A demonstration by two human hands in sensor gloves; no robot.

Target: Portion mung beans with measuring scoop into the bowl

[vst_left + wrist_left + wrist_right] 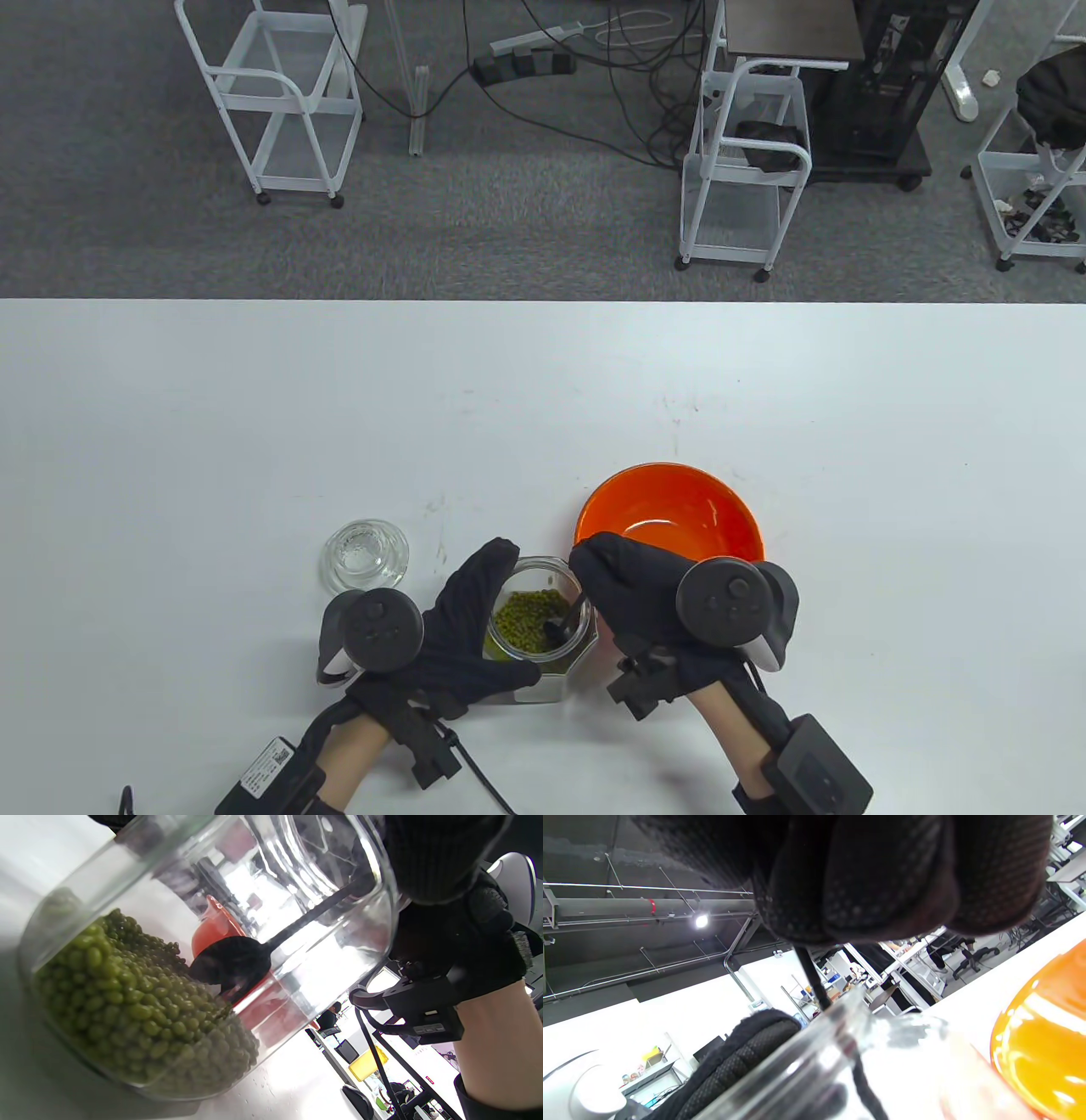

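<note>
Two hands at jar [543, 624], left grip [462, 632] clasping it, right grip [632, 594] holding scoop [231, 963] inside, bowl [670, 509] beside

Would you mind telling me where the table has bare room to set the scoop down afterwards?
The table is bare right of the orange bowl, beyond it to the far edge, and left of the glass lid. It is crowded near the front edge, where lid, left hand, bean jar, right hand and bowl sit close together.
</note>
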